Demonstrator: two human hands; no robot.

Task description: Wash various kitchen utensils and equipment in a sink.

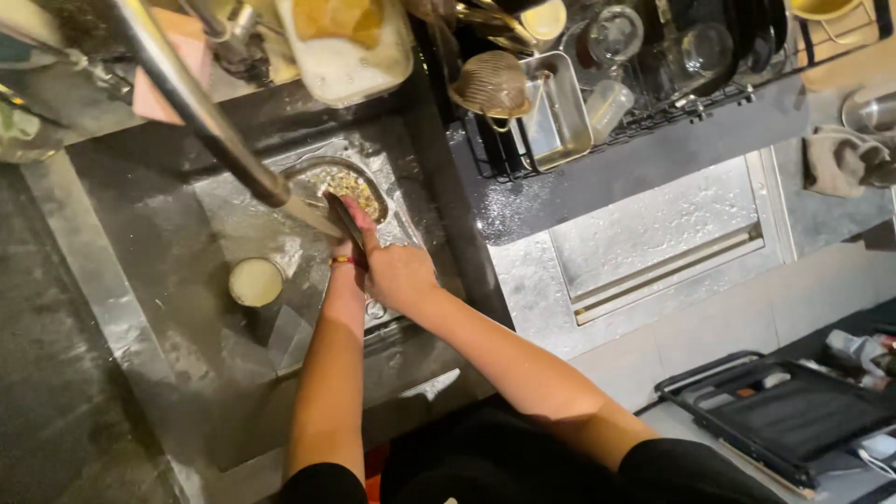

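1. Down in the dark sink [140,215], both hands meet under the end of the metal faucet [201,112].
2. The right hand [397,275] lies curled over the left hand [347,245]; whether the fingers pinch something I cannot tell, because they hide each other.
3. The left wrist carries a red and yellow bracelet [343,262].
4. Just beyond the hands sits the drain strainer [345,187], full of food scraps.
5. A round cup [256,282] with pale liquid stands near the left forearm.
6. On the tabletop to the right, a dish rack [635,112] holds glasses and containers.

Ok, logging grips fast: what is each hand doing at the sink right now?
Left hand: mostly hidden behind the right; grip cannot be told.
Right hand: laid over the left under the faucet spout; holding anything cannot be told.
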